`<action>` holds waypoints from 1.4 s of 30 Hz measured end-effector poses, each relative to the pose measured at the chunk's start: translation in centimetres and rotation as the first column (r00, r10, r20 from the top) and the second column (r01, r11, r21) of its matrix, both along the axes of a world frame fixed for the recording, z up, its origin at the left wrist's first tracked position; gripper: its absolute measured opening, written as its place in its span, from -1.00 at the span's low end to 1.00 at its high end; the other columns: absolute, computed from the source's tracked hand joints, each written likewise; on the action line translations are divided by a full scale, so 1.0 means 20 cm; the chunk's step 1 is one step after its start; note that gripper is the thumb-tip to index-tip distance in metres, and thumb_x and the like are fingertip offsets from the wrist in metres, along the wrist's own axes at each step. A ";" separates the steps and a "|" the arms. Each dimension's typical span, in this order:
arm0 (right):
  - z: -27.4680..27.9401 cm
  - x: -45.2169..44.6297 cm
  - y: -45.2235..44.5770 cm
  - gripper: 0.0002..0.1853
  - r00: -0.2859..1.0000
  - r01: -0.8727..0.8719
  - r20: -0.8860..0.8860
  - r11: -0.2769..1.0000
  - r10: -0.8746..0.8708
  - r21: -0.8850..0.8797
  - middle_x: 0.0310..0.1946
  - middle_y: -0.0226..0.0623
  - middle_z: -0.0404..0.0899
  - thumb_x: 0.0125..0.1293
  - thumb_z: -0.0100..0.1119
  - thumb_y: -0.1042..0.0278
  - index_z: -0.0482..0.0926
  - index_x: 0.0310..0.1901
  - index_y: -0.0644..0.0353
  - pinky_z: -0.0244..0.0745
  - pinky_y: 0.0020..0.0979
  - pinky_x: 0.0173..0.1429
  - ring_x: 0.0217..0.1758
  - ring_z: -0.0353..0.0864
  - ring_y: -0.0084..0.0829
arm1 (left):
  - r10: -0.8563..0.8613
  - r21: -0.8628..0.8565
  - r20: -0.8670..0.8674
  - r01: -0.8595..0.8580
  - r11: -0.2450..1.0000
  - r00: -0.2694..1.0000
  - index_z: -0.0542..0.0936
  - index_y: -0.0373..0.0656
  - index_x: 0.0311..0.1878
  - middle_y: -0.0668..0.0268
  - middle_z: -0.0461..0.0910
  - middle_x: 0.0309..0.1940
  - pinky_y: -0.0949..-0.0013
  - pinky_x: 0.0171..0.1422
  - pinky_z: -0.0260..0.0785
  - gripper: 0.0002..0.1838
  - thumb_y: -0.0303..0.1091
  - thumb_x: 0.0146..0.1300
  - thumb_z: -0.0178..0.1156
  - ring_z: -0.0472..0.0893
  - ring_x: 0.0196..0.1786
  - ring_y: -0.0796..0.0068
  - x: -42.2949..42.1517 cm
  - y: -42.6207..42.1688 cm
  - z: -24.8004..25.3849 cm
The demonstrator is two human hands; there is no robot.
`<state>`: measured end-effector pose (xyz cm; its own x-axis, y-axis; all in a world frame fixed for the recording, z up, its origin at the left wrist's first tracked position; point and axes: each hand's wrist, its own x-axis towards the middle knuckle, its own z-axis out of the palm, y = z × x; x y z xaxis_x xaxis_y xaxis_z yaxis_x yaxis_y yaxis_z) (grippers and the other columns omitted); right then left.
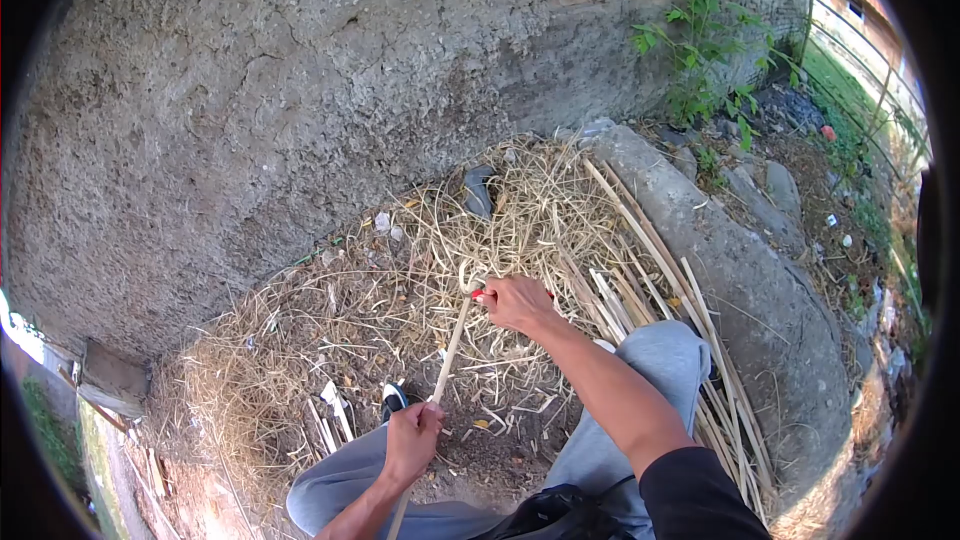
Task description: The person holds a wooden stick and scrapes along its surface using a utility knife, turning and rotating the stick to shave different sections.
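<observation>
A long, pale bamboo strip (pixel 452 355) runs slantwise between my two hands. My left hand (pixel 412 440) pinches its lower part above my left knee, and the strip's tail passes down below that hand. My right hand (pixel 517 304) is closed around a red-handled knife (pixel 478 295) at the strip's upper end; red shows on both sides of the fist, while the blade is hard to make out. Just beyond the right fist, a pale shaving (pixel 467 277) curls up from the strip.
Thin shavings (pixel 545 210) cover the ground ahead. Bamboo strips (pixel 715 380) lie beside my right knee, along a concrete slab (pixel 730 250). A rough wall (pixel 300 90) rises in front. A dark grey object (pixel 479 190) lies among the shavings, and a green plant (pixel 700 45) grows by the wall.
</observation>
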<state>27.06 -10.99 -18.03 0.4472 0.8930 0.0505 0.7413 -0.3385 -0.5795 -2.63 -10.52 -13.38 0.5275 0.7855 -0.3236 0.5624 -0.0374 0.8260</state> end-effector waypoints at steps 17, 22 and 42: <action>0.01 0.30 -0.13 -0.79 0.940 0.324 -0.014 0.907 -0.340 -0.270 -0.30 -0.04 0.71 0.31 0.18 0.19 0.69 -0.26 0.13 0.58 -0.10 -0.07 -0.17 0.72 -0.12 | 0.016 0.421 -0.153 0.051 0.905 0.988 0.58 -0.35 -0.35 0.26 0.49 -0.67 0.36 -0.49 0.28 -0.68 -0.28 0.44 0.07 0.44 -0.61 0.57 -0.41 0.15 0.08; 0.17 0.17 -0.15 -0.72 0.939 0.287 -0.171 0.954 -0.297 -0.085 -0.36 -0.15 0.70 0.26 0.29 0.03 0.70 -0.28 0.09 0.54 -0.13 -0.10 -0.27 0.70 -0.13 | 0.229 -0.103 0.062 -0.222 0.970 0.972 0.56 -0.37 -0.38 0.39 0.46 -0.67 0.43 -0.53 0.21 -0.68 -0.32 0.46 0.06 0.38 -0.64 0.66 -0.26 0.20 0.13; 0.76 0.15 -0.24 -0.81 0.842 0.233 -0.525 0.791 0.128 0.566 -0.54 -0.49 0.54 0.36 0.30 0.30 0.64 -0.25 0.27 0.29 -0.53 -0.44 -0.51 0.41 -0.73 | 0.091 -0.460 0.346 0.085 0.884 0.934 0.50 -0.24 -0.16 0.45 0.35 -0.57 0.58 -0.61 0.01 -0.70 -0.21 0.56 -0.06 0.15 -0.64 0.75 0.39 0.17 0.40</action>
<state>29.96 -15.80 -2.74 0.6087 0.7332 0.3032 0.2627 0.1743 -0.9490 5.15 -7.11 -5.35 0.6715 0.5932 -0.4440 0.2355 0.3973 0.8870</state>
